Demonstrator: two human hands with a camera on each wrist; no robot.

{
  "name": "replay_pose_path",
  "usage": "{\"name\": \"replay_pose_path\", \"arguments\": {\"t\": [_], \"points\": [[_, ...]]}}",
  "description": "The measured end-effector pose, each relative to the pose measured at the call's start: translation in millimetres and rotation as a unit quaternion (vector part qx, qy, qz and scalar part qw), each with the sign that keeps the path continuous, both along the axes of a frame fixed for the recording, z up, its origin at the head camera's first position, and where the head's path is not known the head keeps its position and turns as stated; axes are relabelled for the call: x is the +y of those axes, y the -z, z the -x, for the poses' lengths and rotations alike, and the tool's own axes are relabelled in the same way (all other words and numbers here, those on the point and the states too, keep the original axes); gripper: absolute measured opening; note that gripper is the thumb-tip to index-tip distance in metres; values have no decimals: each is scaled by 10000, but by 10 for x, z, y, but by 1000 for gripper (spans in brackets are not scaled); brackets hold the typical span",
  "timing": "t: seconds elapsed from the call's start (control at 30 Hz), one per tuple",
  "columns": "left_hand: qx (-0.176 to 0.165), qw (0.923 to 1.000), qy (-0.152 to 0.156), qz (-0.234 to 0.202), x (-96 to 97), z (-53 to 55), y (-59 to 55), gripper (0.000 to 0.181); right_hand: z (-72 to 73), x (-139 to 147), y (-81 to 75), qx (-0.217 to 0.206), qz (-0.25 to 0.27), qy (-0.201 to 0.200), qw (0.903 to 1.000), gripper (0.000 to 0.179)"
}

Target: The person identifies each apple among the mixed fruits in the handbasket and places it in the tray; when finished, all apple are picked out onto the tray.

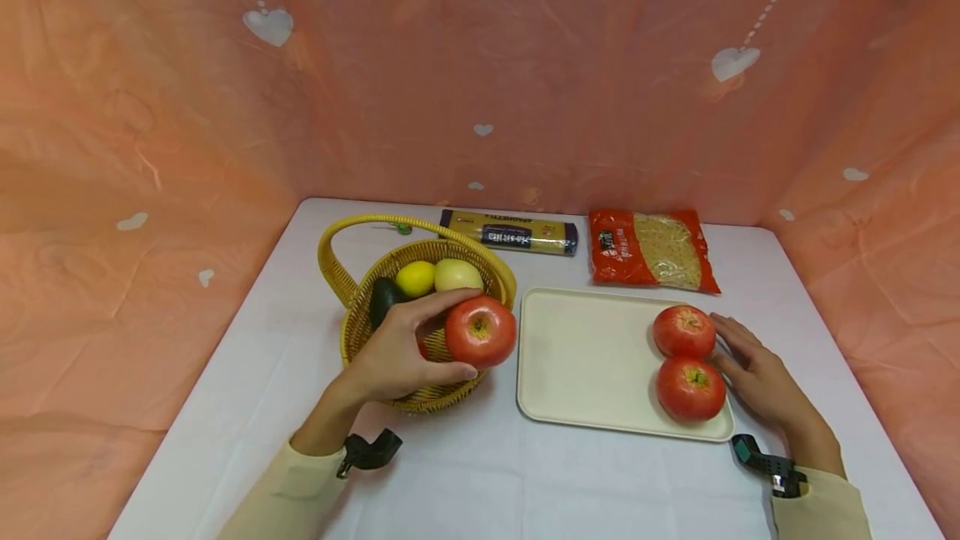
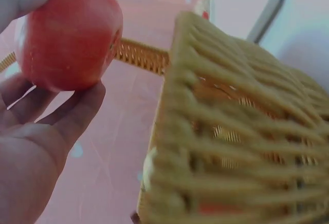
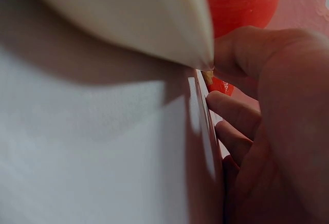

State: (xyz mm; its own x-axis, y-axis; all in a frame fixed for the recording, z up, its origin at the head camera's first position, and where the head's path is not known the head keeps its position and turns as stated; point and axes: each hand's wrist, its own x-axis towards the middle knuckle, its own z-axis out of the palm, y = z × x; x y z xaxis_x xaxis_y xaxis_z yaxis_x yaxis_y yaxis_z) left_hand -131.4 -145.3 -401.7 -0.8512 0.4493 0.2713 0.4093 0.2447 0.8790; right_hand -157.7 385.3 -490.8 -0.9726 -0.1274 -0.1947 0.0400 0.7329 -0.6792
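My left hand [image 1: 393,357] grips a red apple [image 1: 481,332] between thumb and fingers, over the right side of the yellow wicker basket [image 1: 352,348]. In the left wrist view the apple [image 2: 72,34] is above the basket's woven wall [image 2: 241,131]. Inside the basket lie a lemon [image 1: 416,279], a pale green round fruit [image 1: 457,274] and an avocado [image 1: 385,300]; my hand hides part of the inside. My right hand [image 1: 765,382] is at the right edge of the cream tray [image 1: 585,357], fingers loosely extended beside two red apples [image 1: 684,330] lying there.
Behind the tray lie a spaghetti pack [image 1: 510,232] and a red pasta bag [image 1: 652,250]. A small green item [image 1: 402,228] is behind the basket, whose tall handle [image 1: 390,221] arches over it. Pink cloth [image 1: 525,107] with hearts encloses the white table [image 1: 465,482].
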Motion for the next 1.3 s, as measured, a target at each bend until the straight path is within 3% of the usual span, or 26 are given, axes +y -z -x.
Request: {"name": "replay_pose_path", "arguments": {"t": [0.23, 0.37, 0.5, 0.67, 0.93, 1.2, 1.3], "points": [[-237, 9980, 501, -289, 197, 20, 1, 85, 7, 0, 12, 100, -5, -37, 9999, 72], [-247, 9977, 493, -406, 257, -7, 10, 83, 3, -2, 21, 65, 95, -6, 9999, 71], [-207, 9980, 518, -284, 252, -47, 30, 82, 3, -6, 21, 39, 139, 22, 9999, 71], [-286, 9962, 818, -124, 300, -62, 50, 81, 4, 0, 7, -16, 161, 62, 9999, 71], [-610, 9903, 1241, -165, 660, -32, 128, 81, -8, -4, 32, -14, 169, 37, 9998, 70], [-889, 9924, 838, -122, 1144, 80, 270, 80, -14, -19, 32, 273, 80, -38, 9996, 66], [-830, 9936, 761, -82, 1317, 152, 315, 80, 1, -12, 27, 275, 114, -37, 9995, 66]]}}
